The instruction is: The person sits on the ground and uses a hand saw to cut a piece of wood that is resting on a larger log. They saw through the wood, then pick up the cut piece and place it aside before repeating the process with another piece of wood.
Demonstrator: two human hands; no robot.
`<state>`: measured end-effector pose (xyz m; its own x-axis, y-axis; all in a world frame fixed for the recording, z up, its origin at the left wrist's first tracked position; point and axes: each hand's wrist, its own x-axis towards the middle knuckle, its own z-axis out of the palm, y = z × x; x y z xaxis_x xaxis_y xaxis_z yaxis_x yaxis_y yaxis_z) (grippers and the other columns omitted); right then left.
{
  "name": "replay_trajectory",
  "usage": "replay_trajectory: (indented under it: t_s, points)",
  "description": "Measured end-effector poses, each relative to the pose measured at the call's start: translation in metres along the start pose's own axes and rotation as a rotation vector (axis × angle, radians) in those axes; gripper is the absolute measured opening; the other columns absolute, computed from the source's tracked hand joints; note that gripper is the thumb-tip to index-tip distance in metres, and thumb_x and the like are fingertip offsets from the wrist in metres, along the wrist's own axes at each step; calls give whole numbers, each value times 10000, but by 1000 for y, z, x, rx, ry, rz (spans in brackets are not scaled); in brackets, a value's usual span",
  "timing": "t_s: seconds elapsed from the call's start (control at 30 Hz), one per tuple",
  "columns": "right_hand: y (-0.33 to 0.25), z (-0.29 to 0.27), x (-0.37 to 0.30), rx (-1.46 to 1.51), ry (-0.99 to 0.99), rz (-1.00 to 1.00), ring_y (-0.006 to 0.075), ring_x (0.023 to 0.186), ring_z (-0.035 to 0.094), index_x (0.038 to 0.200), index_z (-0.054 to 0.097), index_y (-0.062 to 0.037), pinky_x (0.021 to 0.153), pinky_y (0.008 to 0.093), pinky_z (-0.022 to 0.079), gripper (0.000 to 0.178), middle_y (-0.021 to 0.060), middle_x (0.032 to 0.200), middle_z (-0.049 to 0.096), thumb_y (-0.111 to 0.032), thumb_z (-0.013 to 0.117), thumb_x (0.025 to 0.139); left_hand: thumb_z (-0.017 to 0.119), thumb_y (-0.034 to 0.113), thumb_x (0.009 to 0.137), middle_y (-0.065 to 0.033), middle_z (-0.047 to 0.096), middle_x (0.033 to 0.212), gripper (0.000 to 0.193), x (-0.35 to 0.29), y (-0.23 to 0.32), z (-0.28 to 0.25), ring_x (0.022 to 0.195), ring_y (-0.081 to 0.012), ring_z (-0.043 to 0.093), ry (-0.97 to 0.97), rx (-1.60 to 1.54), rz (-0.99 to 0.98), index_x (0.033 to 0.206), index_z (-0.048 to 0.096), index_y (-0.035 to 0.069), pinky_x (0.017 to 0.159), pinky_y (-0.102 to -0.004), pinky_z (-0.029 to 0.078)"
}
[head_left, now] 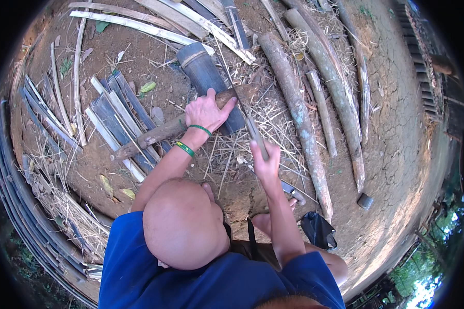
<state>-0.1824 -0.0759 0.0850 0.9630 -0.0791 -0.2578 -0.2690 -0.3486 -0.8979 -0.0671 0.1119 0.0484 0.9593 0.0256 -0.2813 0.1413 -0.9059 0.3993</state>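
Right at the centre lies the wooden stick point(162, 132), slanting across a dark, thick tube section point(200, 64) on the ground. The left hand point(207, 112) has it wrapped tight near the upper end, pressing down, two green wristbands point(199, 129) behind. And here's the right hand point(266, 162), fist closed around the handle of a long-bladed tool point(252, 130), its thin blade passing across the stick's end, just beside the left thumb! Whether edge meets wood, I can't tell.

My reading: this is the cutting step, stick braced on the tube. The next move calls for a firm left hold, that thumb well back, and a controlled stroke.

Out to the surface: bare brown earth, pale shavings point(278, 136) scattered beside the tube. Split strips point(105, 116) are stacked to the left, long logs point(299, 113) stretch away on the right, and a black bag point(318, 230) sits near the right forearm. It's outdoors: bundled poles point(23, 193) curve along the left rim, greenery point(423, 268) at lower right.
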Motion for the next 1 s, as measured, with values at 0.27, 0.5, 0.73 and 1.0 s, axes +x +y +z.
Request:
replay_trajectory:
  t_s: [0.27, 0.5, 0.73, 1.0]
  points:
    - [8, -24, -62, 22, 34, -29, 98, 485, 486, 789, 699, 19, 466, 317, 356, 322, 30, 552, 551, -244, 644, 967, 564, 722, 866, -277, 699, 758, 755, -2, -9, 0, 758, -429, 725, 11, 50, -7, 964, 612, -26, 686, -514, 582]
    - [-8, 1, -18, 34, 36, 96, 95, 495, 388, 707, 593, 19, 478, 347, 299, 376, 24, 523, 457, -243, 646, 973, 824, 600, 708, -243, 714, 827, 696, -15, -32, -6, 786, -435, 715, 63, 51, 68, 929, 585, -15, 710, -500, 584]
    - [-12, 10, -10, 15, 44, 68, 110, 482, 397, 727, 615, 18, 479, 355, 312, 362, 27, 521, 471, -251, 653, 966, 829, 524, 692, -249, 718, 824, 622, -5, -29, -4, 798, -423, 720, -76, 76, 34, 948, 629, -7, 732, -499, 586]
    - [-17, -45, -77, -63, -24, -10, 84, 508, 406, 735, 599, 3, 481, 310, 307, 324, 2, 542, 448, -211, 626, 976, 772, 682, 716, -258, 713, 787, 767, -4, -26, -8, 772, -417, 729, -129, 96, 14, 990, 677, -28, 709, -489, 596]
